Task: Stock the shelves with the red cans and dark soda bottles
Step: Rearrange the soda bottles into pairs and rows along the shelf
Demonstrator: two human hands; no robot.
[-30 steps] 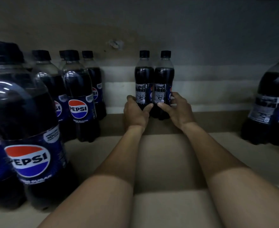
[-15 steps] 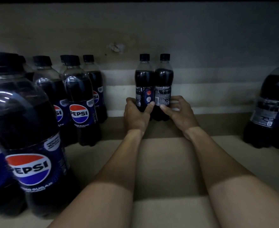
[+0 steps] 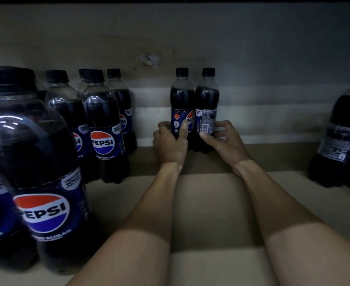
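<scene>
Since half a second ago both small bottles have been twisted on the spot: the left bottle (image 3: 181,100) now shows part of its logo, the right bottle (image 3: 207,100) its barcode side. My left hand (image 3: 170,141) wraps the left bottle low down, thumb across the label, and my right hand (image 3: 225,141) pinches the right bottle between thumb and curled fingers; the two stand upright and touching at the back of the shelf (image 3: 211,203). I judge stocking partly done: a block of bottles (image 3: 106,129) fills the left, larger bottles (image 3: 343,137) sit far right, bare board lies between, and no red cans are in view.
</scene>
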